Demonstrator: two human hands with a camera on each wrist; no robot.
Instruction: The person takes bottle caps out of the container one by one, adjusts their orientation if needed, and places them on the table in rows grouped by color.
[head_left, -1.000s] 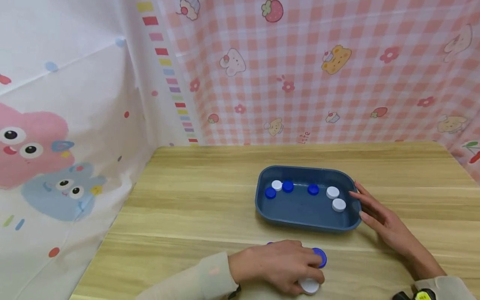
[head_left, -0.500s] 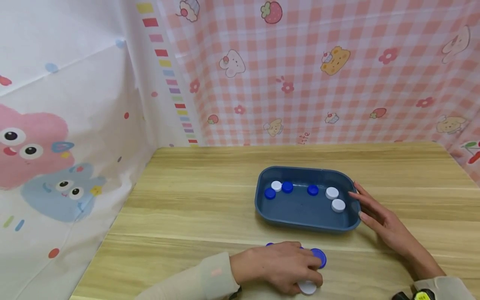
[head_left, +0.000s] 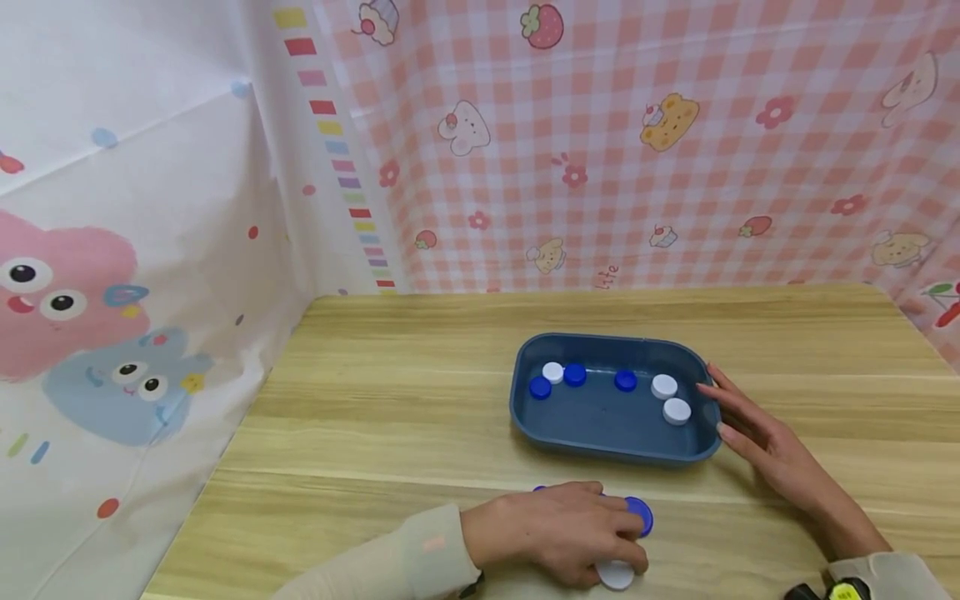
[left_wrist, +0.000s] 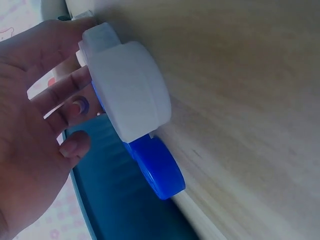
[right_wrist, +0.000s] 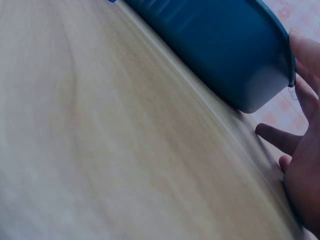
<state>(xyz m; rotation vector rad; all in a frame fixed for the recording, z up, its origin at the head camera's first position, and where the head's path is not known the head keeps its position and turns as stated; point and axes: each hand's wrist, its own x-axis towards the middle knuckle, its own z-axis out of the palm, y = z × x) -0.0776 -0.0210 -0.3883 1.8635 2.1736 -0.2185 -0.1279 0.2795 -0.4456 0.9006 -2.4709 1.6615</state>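
Observation:
My left hand [head_left: 558, 533] is low over the table. Its thumb and a finger pinch a white bottle cap [head_left: 617, 576], while other fingertips touch a blue cap [head_left: 641, 517]. In the left wrist view, a white cap [left_wrist: 132, 92] is large in front of the fingers, and a blue cap [left_wrist: 162, 167] lies beside it. More blue edges peek out behind the hand; what they belong to is mostly hidden. My right hand [head_left: 783, 462] rests its loosely extended fingers on the right rim of the dark blue tray [head_left: 600, 425].
Inside the tray are several loose caps, among them a white cap [head_left: 677, 412] and a blue cap [head_left: 626, 381]. The wooden table [head_left: 375, 392] meets a pink checked cloth [head_left: 600, 167] at the back and a white printed cloth [head_left: 187, 208] at the left.
My left hand shifts very slightly with the white cap at its fingers, which moves a little left. The right hand and the tray stay in place.

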